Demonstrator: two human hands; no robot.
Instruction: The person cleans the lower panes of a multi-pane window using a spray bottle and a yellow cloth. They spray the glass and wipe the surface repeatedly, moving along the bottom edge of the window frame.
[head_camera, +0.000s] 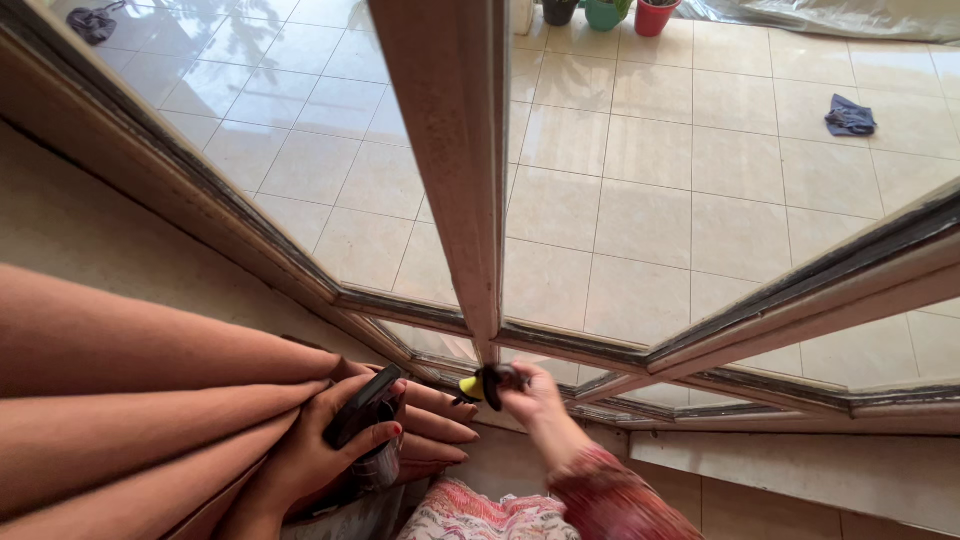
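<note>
1. Window frame (455, 150), glass panes; tiled floor (620, 200) seen through them.
2. Curtain (120, 400) at 8 o'clock, held aside by the left hand (335, 440), grip closed on a dark bottle (365, 405), probably so the glass stays uncovered.
3. Right hand (530, 395) at 6 o'clock, grip closed on a yellow-and-black tool (485, 385), pressed to the bottom rail.
4. Blue rag (850, 117) at 2 o'clock.

Soft daylight brightens the tiled floor (640, 200) beyond the glass, glare at eleven o'clock; wide-angle bending warps edges, near curtain (120, 400) slightly soft.
</note>
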